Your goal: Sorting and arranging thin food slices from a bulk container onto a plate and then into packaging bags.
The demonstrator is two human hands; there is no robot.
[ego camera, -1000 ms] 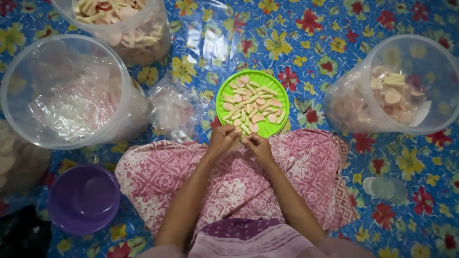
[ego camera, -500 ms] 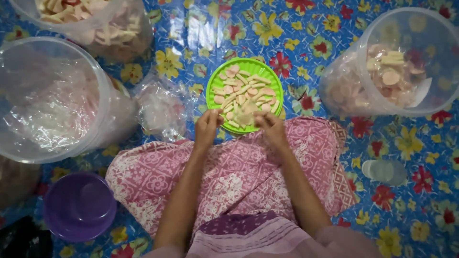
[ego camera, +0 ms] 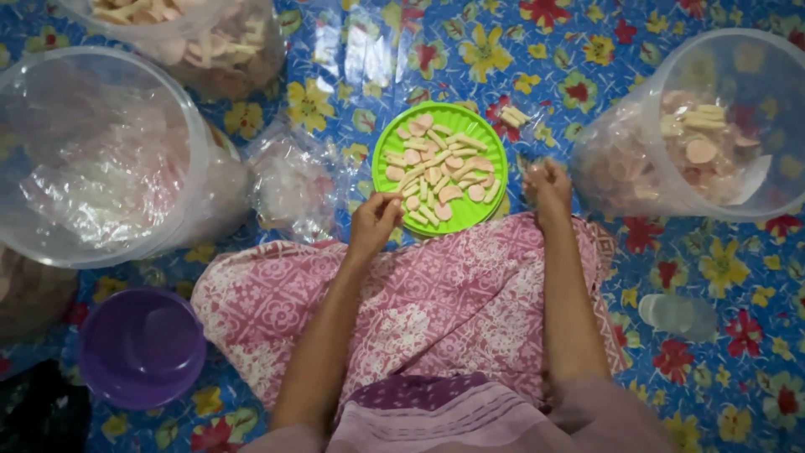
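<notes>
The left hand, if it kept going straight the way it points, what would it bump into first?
Probably the green plate: the left hand points up at its near rim, where pale cracker pieces lie. Its height above the rim is unclear.

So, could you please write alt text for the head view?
A seated person's left hand touches the near rim of a green plate of pale crackers, the right hand closed beside it, on a blue floral mat.

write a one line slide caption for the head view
Left hand at the round green plastic plate of pale cracker pieces, right hand closed beside it.
</notes>
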